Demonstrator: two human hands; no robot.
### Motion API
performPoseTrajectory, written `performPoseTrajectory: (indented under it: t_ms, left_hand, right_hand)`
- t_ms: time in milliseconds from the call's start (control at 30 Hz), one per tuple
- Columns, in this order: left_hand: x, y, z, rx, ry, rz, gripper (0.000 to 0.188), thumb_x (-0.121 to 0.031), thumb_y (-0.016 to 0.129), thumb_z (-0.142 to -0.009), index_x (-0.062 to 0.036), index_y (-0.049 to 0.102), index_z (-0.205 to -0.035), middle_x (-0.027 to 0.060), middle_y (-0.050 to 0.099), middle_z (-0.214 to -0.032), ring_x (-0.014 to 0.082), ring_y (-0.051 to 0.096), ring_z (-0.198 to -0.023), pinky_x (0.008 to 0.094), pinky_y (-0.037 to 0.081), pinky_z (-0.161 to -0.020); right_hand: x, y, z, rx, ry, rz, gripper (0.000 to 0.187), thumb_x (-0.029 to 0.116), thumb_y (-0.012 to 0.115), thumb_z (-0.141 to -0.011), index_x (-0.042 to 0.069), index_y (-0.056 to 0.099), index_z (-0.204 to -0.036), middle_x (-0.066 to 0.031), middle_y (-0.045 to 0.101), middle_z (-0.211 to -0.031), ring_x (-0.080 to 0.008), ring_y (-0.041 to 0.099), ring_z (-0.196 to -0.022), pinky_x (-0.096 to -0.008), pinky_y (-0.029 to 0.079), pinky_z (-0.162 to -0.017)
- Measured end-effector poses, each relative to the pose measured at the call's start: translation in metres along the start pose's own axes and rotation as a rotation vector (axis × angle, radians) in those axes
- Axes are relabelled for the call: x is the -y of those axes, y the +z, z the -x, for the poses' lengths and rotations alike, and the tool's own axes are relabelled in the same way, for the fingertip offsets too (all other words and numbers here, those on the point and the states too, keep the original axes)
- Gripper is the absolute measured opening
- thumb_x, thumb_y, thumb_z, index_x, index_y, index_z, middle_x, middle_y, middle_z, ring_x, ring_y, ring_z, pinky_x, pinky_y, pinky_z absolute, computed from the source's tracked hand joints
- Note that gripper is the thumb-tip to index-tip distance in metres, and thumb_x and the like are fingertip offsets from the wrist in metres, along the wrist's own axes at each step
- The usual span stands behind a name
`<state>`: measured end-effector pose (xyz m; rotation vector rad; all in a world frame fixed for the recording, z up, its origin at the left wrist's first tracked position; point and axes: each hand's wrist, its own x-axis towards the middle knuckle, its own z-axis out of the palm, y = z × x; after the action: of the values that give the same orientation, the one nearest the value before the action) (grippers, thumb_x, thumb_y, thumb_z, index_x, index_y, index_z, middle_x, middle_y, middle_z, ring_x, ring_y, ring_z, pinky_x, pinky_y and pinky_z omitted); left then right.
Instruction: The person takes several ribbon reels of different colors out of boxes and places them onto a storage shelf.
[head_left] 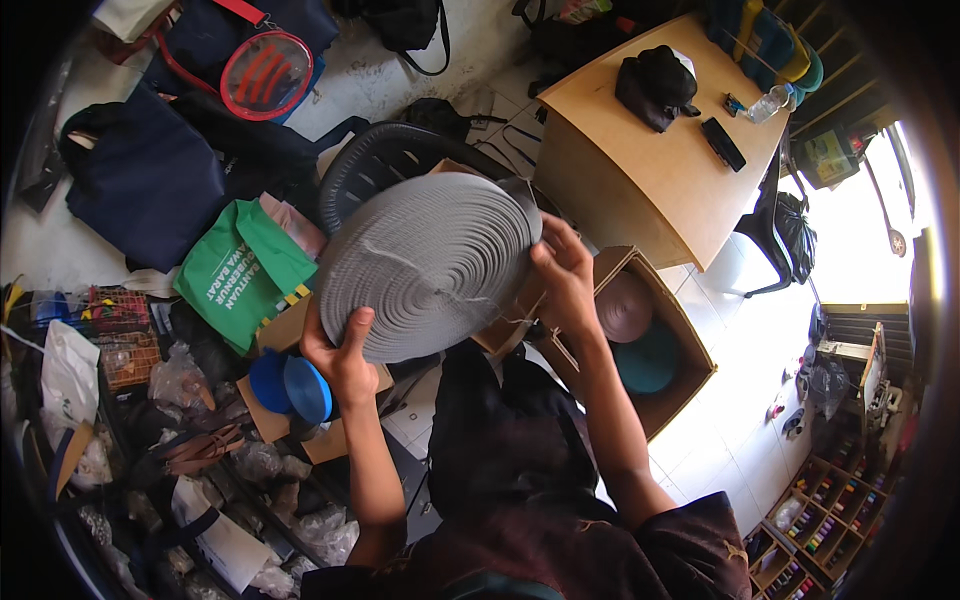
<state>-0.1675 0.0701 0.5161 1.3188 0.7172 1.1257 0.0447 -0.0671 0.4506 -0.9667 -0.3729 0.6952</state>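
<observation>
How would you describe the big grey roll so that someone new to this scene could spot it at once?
Start at the light wooden table at upper right, then look left to frame centre. There the left hand and right hand hold a large flat roll of grey webbing. Unlike the smaller brown and teal rolls in the cardboard box, it is grey and disc-like.

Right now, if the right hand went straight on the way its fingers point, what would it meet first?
The right hand points up-left and already touches the rim of the large grey coiled webbing roll. Going on, it would press into that roll first; depth beyond it is unclear.

Head-worn fisheye, steeply downward, close
</observation>
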Motion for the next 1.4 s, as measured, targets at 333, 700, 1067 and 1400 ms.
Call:
performPoseTrajectory:
  t_ms: [333, 700, 1067, 1400]
  left_hand:
    - [-0.083, -0.012, -0.011, -0.173, 0.198, -0.012, 0.039, -0.012, 0.069, -0.087, 0.0085, 0.057, -0.118, 0.0116, 0.062, -0.115, 0.0206, 0.059, -0.101, 0.0327, 0.044, -0.094]
    - [-0.155, 0.020, -0.030, 0.038, 0.376, -0.064, 0.027, -0.006, 0.076, -0.080, 0.0040, 0.066, -0.103, 0.0065, 0.068, -0.095, 0.0112, 0.062, -0.084, 0.0246, 0.048, -0.080]
    - [-0.200, 0.049, -0.018, 0.393, 0.308, -0.118, 0.035, -0.009, 0.081, -0.075, 0.0053, 0.066, -0.103, 0.0083, 0.071, -0.094, 0.0122, 0.066, -0.084, 0.0239, 0.051, -0.078]
    - [-0.177, 0.052, -0.011, 0.204, 0.375, 0.062, 0.025, -0.027, 0.072, -0.088, -0.0028, 0.067, -0.093, -0.0052, 0.060, -0.078, 0.0038, 0.050, -0.074, 0.0207, 0.040, -0.073]
  right_hand:
    - [-0.001, -0.021, -0.022, 0.008, 0.204, 0.274, 0.026, 0.012, 0.068, -0.089, -0.001, 0.063, -0.110, -0.0034, 0.067, -0.094, -0.0084, 0.060, -0.087, -0.0239, 0.048, -0.078]
    - [0.069, 0.018, -0.028, 0.014, -0.267, 0.621, 0.069, 0.028, 0.075, -0.082, 0.003, 0.044, -0.138, -0.0181, 0.051, -0.136, -0.0318, 0.050, -0.127, -0.0426, 0.040, -0.103]
    - [0.207, 0.103, 0.001, 0.491, -0.437, 0.417, 0.050, 0.017, 0.081, -0.073, -0.001, 0.062, -0.115, -0.0061, 0.067, -0.101, -0.0128, 0.061, -0.093, -0.0255, 0.045, -0.087]
    - [0.219, 0.115, 0.015, 0.165, -0.459, -0.106, 0.021, 0.012, 0.073, -0.082, -0.004, 0.067, -0.095, -0.0063, 0.068, -0.084, -0.0111, 0.063, -0.071, -0.0237, 0.051, -0.067]
